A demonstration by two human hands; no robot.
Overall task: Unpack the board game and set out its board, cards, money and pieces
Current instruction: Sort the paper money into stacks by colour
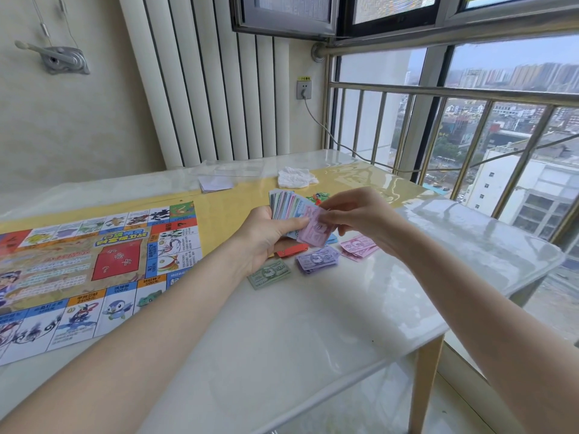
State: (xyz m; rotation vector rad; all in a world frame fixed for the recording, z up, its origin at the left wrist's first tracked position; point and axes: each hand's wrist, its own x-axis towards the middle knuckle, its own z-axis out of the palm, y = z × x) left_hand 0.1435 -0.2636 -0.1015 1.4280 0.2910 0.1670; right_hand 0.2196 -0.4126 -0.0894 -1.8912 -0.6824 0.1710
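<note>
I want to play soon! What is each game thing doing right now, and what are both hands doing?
Game board: unfolded, flat on the table.
Wad of play money: fanned, gripped by the left hand.
Pink note: pinched by the right hand.
Green pile: on the table.
Purple pile: on the table.
Pink pile: on the table.
Plastic bag: lying flat.

Your single head camera looks forward and down, close over the tabletop (pixel 313 324), window at right.
</note>
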